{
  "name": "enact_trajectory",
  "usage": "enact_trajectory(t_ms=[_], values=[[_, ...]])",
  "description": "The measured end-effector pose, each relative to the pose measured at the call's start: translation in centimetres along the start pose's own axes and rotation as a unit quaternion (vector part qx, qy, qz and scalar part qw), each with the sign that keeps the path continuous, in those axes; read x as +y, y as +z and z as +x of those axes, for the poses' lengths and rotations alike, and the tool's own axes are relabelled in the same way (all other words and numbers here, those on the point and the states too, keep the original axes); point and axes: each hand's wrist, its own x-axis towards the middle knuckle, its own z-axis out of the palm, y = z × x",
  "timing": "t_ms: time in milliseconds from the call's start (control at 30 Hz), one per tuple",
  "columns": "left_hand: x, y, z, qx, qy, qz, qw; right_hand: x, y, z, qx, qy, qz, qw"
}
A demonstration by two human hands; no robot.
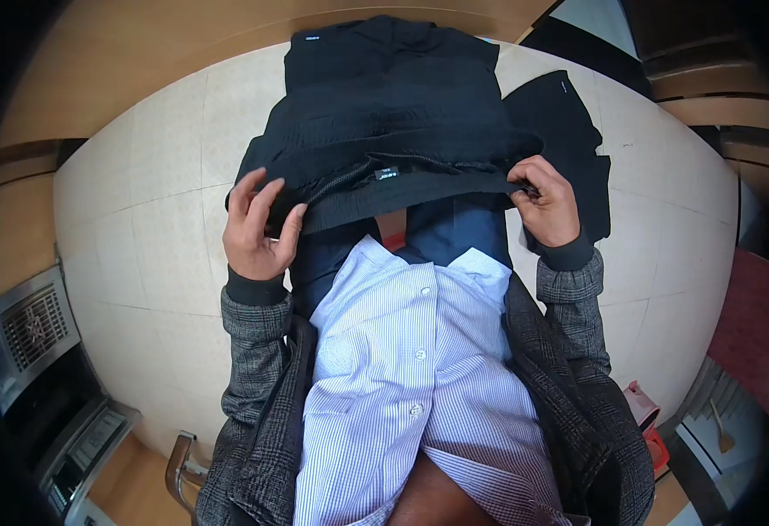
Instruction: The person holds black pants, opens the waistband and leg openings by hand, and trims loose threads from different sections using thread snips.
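A pair of black elastic-waist trousers is spread in front of me, its waistband facing my lap. The waistband gapes a little, showing a small label inside. My left hand is at the band's left end, fingers and thumb spread apart, the thumb touching the near edge. At the right end, my right hand pinches the waistband between thumb and curled fingers. The garment's far part lies layered, and I cannot tell whether it is one piece or several.
Another black garment lies on the pale tiled floor to the right. Wooden panels run along the far side. A metal-framed unit with a grille stands at left. A reddish mat is at right.
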Motion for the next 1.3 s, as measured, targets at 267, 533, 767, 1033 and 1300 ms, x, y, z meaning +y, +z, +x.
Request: enact_trajectory(t_ms=[267, 533, 767, 1033, 1300], values=[[-0.3, 0.3, 0.4, -0.078, -0.114, 0.020, 0.990, -0.1, -0.8, 0.0, -0.033, -0.007, 0.008, 0.999], [-0.6, -0.2, 0.3, -0.082, -0.124, 0.017, 0.989, -2.0, -2.7, 0.6, -0.086, 0.048, -0.021, 0.995], [-0.7, -0.5, 0.0, -0.091, -0.076, 0.005, 0.993, -1.6, -3.1, 0.7, -0.096, 0.021, 0.011, 0.995], [-0.6, -0.9, 1.0, -0.047, 0.005, 0.067, 0.997, -1.4, -2.8, 1.7, -0.069, 0.062, -0.022, 0.995], [-1.2, -1.0, 0.5, -0.061, -0.014, 0.085, 0.994, -1.0, -2.4, 2.7, 0.074, 0.008, -0.093, 0.993]])
